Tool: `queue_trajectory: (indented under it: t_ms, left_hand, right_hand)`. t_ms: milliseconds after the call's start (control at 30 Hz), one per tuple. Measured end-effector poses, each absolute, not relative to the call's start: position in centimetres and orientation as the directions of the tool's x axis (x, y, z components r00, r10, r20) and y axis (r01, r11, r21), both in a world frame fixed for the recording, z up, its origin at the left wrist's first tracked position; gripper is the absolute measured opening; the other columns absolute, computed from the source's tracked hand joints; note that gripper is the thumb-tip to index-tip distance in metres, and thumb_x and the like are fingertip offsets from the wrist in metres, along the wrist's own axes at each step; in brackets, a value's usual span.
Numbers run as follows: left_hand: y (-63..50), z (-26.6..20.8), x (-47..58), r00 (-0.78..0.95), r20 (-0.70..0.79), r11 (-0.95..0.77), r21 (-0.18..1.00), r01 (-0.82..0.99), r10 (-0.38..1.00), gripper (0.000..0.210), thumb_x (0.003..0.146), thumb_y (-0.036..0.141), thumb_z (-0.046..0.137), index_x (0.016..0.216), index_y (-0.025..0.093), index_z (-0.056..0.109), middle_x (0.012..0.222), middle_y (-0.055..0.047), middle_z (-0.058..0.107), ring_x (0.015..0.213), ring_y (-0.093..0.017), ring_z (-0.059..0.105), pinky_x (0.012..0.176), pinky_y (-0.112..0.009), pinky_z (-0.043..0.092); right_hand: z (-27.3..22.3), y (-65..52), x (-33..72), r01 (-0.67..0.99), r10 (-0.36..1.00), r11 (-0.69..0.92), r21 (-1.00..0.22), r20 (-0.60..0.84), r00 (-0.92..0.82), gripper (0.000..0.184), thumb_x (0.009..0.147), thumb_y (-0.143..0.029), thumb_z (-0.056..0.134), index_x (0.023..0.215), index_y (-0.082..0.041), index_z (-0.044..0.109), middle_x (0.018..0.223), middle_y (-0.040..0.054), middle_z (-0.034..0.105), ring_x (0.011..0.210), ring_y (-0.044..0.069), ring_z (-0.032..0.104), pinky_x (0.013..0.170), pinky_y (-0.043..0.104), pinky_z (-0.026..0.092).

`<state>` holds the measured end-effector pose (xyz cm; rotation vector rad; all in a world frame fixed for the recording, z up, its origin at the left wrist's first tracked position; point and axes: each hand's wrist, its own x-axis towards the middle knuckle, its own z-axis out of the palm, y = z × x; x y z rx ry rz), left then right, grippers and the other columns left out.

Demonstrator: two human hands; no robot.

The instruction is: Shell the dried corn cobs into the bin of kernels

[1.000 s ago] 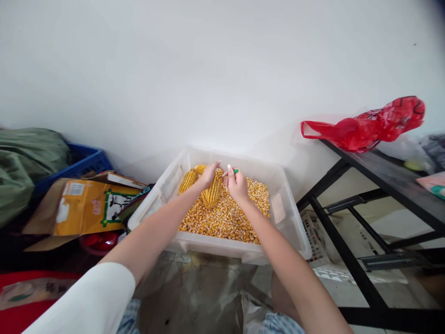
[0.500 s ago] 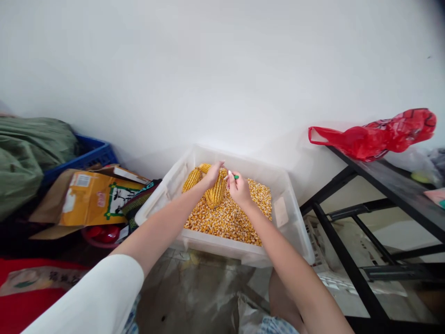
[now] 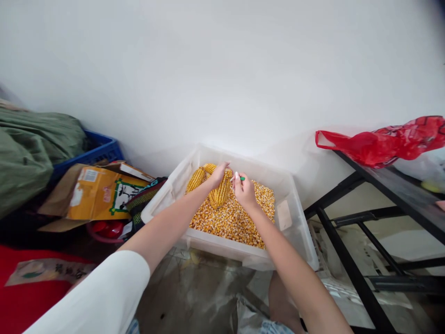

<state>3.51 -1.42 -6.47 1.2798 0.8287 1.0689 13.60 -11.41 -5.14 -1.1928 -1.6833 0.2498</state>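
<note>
My left hand (image 3: 219,175) is closed over the upper part of a yellow ear of corn (image 3: 218,196), its fingertips mostly hidden behind the palm. Just to the right, my right hand (image 3: 245,191) is closed around a small tool with a green handle (image 3: 242,178); its working end is too small to make out, close to the ear's side. Another ear of corn (image 3: 195,180) lies to the left, and part of a further ear (image 3: 209,168) shows behind my left hand. Loose corn kernels (image 3: 236,225) cover the bottom of the translucent plastic bin (image 3: 222,243).
A white wall stands behind the bin. To the left are a torn yellow carton (image 3: 99,192), a blue crate (image 3: 104,149) under green cloth (image 3: 38,144), and a red bag (image 3: 31,287). At right, a black metal frame (image 3: 342,250) carries a red plastic bag (image 3: 385,141).
The view has shifted slightly, so the bin and surroundings sit a little further right. My right hand is slightly further right of the ear. Both hands keep their holds.
</note>
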Motion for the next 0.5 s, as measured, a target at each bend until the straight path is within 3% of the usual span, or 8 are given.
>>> queue_trajectory:
  t_ms: [500]
  left_hand:
    - [-1.21,-6.90,3.49,0.319,0.064,0.005,0.977,-0.213,0.946,0.037,0.075,0.045,0.039,0.057,0.017,0.054,0.049,-0.003,0.052,0.053,-0.016,0.051,0.061,-0.030,0.042]
  right_hand:
    - [-4.88,-11.63,13.59,0.614,0.793,0.479,-0.628,0.609,0.003,0.027,0.089,-0.037,0.032,0.081,-0.018,0.050,0.061,0.0009,0.052,0.054,0.012,0.048,0.054,0.022,0.036]
